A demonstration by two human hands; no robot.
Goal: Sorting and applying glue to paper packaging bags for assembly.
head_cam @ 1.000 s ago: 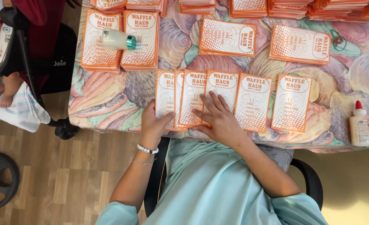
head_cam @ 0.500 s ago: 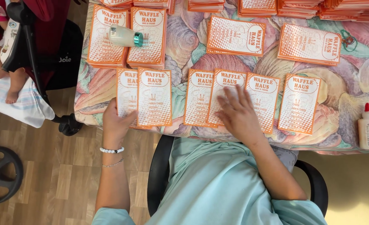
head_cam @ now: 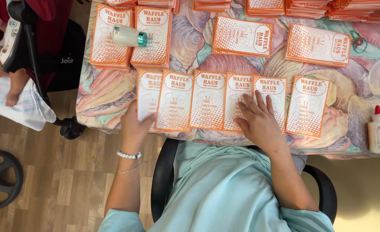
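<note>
A row of several orange-and-white printed cards (head_cam: pixel 207 105) lies along the near edge of a table with a shell-patterned cloth (head_cam: pixel 108 96). My left hand (head_cam: pixel 134 126) grips the two leftmost cards (head_cam: pixel 162 101) at their lower edge, thumb on top. My right hand (head_cam: pixel 258 120) lies flat with fingers apart, pressing on the cards toward the right of the row. One more card (head_cam: pixel 307 105) lies just right of that hand, untouched.
Stacks of the same cards (head_cam: pixel 241 36) fill the far part of the table, with a small bottle (head_cam: pixel 129 36) lying on one stack. A glue bottle (head_cam: pixel 379 131) stands at the right edge. A stroller (head_cam: pixel 48 56) and a child's leg are at left.
My left hand has brought the two cards it pulled left back toward the row, so they sit beside the others. My right hand has stayed flat on the cards.
</note>
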